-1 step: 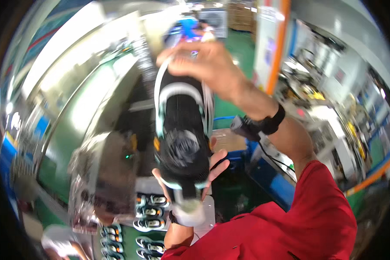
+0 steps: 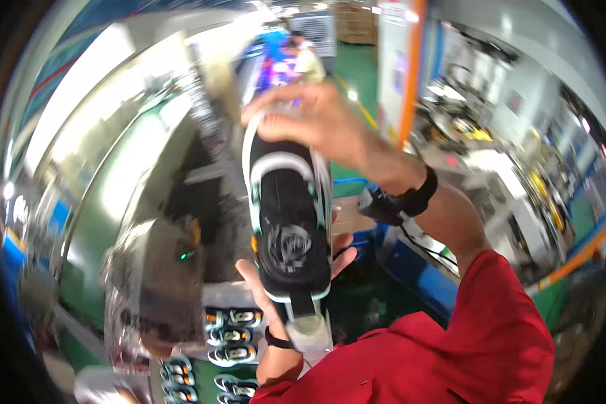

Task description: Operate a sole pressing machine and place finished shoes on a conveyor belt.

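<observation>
Mid-frame, I watch the right hand (image 2: 316,124) grip the black shoe (image 2: 286,195) by its upper end, the left hand (image 2: 264,296) cupping its lower end, apparently for steadiness.

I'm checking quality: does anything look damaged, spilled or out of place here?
Nothing stands out. The right hand and left hand hold the dark shoe, and the smaller-looking shoes at lower left sit in rows; blur may hide fine flaws.

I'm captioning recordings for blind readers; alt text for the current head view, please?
A person in a red shirt cradles a black, pale-trimmed shoe in the left hand, with the right hand, slightly blurred, at its far end. More shoes sit in rows at lower left.
</observation>
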Demonstrator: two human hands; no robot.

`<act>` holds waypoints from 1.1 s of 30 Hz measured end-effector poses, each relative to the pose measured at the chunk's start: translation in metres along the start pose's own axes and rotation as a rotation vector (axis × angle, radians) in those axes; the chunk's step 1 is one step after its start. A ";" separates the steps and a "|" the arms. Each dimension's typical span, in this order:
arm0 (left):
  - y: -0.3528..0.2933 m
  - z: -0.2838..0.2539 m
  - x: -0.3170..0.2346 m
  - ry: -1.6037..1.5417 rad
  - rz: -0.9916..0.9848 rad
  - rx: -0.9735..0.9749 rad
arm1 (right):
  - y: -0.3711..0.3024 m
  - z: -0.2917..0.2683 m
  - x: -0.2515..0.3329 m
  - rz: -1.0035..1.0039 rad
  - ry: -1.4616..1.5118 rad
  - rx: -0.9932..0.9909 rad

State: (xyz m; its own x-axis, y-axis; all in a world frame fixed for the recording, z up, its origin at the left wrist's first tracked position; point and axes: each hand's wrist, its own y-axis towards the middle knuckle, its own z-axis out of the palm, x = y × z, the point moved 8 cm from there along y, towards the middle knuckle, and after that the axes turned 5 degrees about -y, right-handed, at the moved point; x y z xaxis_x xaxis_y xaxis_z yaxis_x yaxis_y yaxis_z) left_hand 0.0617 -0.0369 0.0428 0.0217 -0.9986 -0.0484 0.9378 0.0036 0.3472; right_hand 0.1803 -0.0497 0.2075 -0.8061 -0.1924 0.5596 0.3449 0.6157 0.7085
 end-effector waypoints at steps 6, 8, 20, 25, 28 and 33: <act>0.043 -0.070 0.157 0.329 -0.228 -0.194 | -0.226 -0.171 -0.066 0.559 -0.286 -0.280; 0.066 -0.099 0.195 0.337 -0.216 -0.190 | -0.306 -0.192 -0.061 0.648 0.290 -0.517; 0.114 -0.152 0.574 1.225 -0.804 0.231 | -0.669 -0.400 -0.003 0.860 -0.323 -1.313; 0.193 -0.241 0.703 1.279 -0.856 0.218 | -0.745 -0.450 0.036 0.840 -0.435 -1.561; 0.264 -0.299 0.753 1.769 -0.560 0.270 | -0.757 -0.465 0.061 0.961 -0.631 -1.610; 0.310 -0.381 0.812 1.904 -0.598 0.111 | -0.765 -0.482 0.078 1.100 -0.813 -1.683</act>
State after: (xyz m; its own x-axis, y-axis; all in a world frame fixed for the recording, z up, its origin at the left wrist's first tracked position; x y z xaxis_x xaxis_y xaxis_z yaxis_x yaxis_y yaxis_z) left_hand 0.5017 -0.8262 -0.2463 0.1147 0.4562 -0.8825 0.9446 -0.3251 -0.0453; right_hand 0.0855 -0.9045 -0.0839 0.1432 0.2319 0.9621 0.3040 -0.9355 0.1802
